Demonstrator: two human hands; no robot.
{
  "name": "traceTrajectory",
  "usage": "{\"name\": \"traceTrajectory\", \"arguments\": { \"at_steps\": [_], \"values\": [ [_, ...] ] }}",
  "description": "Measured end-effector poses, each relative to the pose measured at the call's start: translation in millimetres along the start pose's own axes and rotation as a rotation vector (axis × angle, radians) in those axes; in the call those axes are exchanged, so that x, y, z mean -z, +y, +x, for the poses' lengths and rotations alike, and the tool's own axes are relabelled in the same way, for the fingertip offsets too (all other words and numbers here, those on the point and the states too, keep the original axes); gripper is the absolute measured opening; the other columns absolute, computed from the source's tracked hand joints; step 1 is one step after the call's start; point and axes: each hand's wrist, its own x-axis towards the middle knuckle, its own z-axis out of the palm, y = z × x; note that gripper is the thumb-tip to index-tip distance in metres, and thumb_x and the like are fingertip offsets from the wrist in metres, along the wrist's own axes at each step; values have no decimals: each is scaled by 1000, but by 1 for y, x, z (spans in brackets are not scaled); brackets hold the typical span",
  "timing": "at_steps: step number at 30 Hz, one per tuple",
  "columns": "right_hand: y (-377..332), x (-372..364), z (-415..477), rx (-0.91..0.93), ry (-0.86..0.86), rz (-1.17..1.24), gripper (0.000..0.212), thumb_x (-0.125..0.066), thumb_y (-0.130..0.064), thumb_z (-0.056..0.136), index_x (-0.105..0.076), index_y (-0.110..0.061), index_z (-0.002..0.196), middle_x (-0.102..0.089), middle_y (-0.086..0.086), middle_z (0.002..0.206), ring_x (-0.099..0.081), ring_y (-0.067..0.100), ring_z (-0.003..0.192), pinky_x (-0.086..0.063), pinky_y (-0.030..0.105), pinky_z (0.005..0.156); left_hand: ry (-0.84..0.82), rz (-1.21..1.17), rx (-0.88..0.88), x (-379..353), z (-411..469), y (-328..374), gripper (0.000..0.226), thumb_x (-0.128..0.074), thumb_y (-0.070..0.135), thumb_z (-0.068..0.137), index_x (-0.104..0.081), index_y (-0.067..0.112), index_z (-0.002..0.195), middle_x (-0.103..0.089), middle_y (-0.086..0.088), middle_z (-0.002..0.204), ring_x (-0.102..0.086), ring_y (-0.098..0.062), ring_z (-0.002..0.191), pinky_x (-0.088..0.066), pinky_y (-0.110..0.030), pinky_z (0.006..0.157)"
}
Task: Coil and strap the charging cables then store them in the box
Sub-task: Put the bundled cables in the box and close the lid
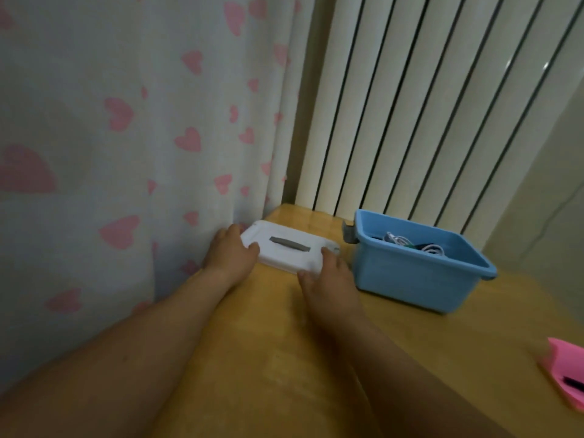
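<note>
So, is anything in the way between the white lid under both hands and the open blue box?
Nothing visible. The white lid, held at its ends by the left hand and right hand, lies just left of the blue box, with only bare table between. The cables sit below the rim.

Here's the wooden table (284, 358), honey-yellow and smooth, its far left corner tucked into the back of the room. Right in that corner a white lid (278, 259) lies flat on the wood, its grey handle (289, 245) facing up. Just to the right, with a narrow strip of wood between them, stands a blue box (410, 279), open at the top and set at a slight angle to the lid. Over at the right edge, well apart from the box, a pink holder (565, 371) sits on the table, partly cut off by the frame. The near stretch shows only wood grain and a soft sheen.
</note>
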Motion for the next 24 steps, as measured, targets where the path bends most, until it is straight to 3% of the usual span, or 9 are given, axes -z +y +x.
{"name": "traceTrajectory", "arguments": {
  "at_steps": [3,9,13,17,20,24],
  "values": [
    [11,-20,15,-33,56,-70,79,-51,-51,104,-13,-20,166,-29,14,167,-34,32,151,-33,48,125,-26,100,27,-15,14,-8,77,-57,56,98,-31,26,163,-48,-14,152,-54,-38,134,-48,-53,111],
    [20,-35,28,-88,81,-156,84,-42,-63,102,-10,-18,166,-32,17,166,-34,35,151,-29,49,126,-41,202,-9,-22,25,-17,78,-49,62,91,-35,28,160,-53,-13,149,-53,-37,133,-47,-54,109],
    [20,-33,29,-82,68,-168,85,-43,-68,100,-22,-16,164,-40,15,163,-43,33,146,-36,49,122,-20,190,1,-20,24,-15,76,-51,62,93,-40,24,158,-54,-16,145,-55,-39,130,-49,-53,108],
    [11,-26,23,-50,34,-165,82,-42,-69,100,-31,-16,161,-44,13,160,-46,31,144,-39,48,120,47,107,113,-11,14,-9,71,-57,56,97,-49,6,147,-49,-23,146,-57,-43,123,-51,-50,105],
    [9,-14,15,-66,9,-27,72,-43,-64,104,-40,-16,157,-50,11,157,-50,28,140,-41,44,118,95,66,182,10,-7,7,64,-58,50,101,-52,2,142,-45,-22,145,-57,-44,121,-47,-51,108],
    [-4,18,1,-238,-51,427,60,-40,-55,110,-43,-19,158,-47,8,160,-48,28,143,-39,46,117,145,-24,161,37,-43,13,57,-59,43,102,-53,1,140,-40,-20,142,-59,-46,109,-48,-54,108]
  ]
}}
